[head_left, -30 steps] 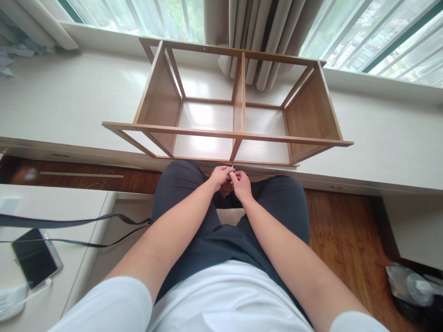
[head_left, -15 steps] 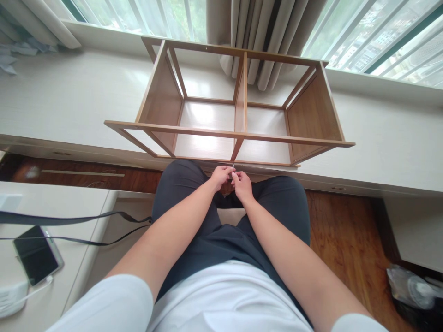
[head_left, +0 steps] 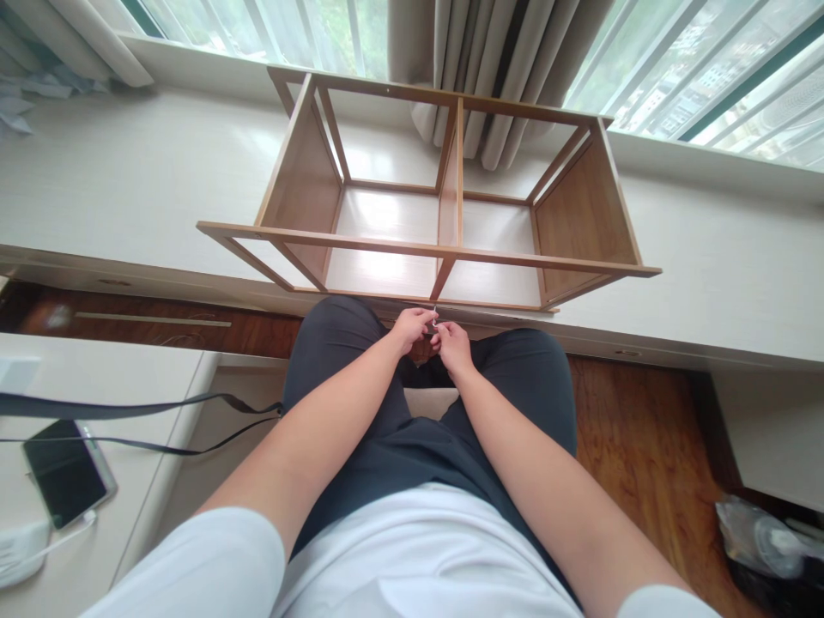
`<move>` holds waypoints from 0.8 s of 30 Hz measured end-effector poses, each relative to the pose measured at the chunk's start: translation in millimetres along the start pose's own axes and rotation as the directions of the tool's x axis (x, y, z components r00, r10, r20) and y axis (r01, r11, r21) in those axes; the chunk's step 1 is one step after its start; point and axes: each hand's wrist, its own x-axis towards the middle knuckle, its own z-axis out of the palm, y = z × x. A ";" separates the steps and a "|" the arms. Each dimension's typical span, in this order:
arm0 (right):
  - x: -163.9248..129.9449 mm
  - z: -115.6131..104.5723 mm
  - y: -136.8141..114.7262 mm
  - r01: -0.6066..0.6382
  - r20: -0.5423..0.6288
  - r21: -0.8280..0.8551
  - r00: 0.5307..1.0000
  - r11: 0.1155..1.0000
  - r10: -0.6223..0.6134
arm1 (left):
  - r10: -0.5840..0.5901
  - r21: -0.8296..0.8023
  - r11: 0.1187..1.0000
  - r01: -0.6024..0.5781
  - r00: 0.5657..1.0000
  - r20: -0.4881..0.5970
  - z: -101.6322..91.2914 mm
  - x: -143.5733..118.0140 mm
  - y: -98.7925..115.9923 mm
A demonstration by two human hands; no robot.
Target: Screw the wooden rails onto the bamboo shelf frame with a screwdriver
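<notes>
My left hand (head_left: 413, 328) and my right hand (head_left: 452, 347) meet between my knees, fingertips nearly touching. Both are closed in a pinch around a tiny pale, thin piece (head_left: 435, 316), too small to name, that pokes up between them. Just beyond the fingers lies a wooden frame (head_left: 425, 250), a shelf-like unit with two bays, resting on the pale window ledge. Its middle divider (head_left: 451, 184) stands straight ahead of my hands, which are apart from the wood.
On the white table (head_left: 173, 378) at the left lie a phone (head_left: 66, 472), a white charger (head_left: 22, 554) and black straps (head_left: 160, 406). Grey curtains (head_left: 476, 86) hang behind the frame. A clear plastic bag (head_left: 766, 536) sits at the lower right, by the wooden floor (head_left: 644, 446).
My fingers have shifted slightly around the small pale piece, and my right fingertips sit a little lower. The wooden frame stays in place; the view has moved very slightly.
</notes>
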 end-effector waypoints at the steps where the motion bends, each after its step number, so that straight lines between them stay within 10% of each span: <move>1: 0.7 0.5 -0.6 -0.050 0.012 0.039 0.999 0.998 0.050 | 0.000 -0.003 1.000 0.000 1.000 0.002 -0.1 0.1 -0.1; 8: 0.8 2.1 -9.4 -0.295 0.138 0.191 0.952 0.936 0.272 | -0.012 -0.007 1.000 0.012 1.000 -0.002 -1.2 0.0 0.6; 24: -2.2 2.1 -8.9 -0.231 0.135 0.111 0.967 0.967 0.216 | -0.019 -0.014 1.000 0.019 1.000 0.010 -2.9 1.2 -0.9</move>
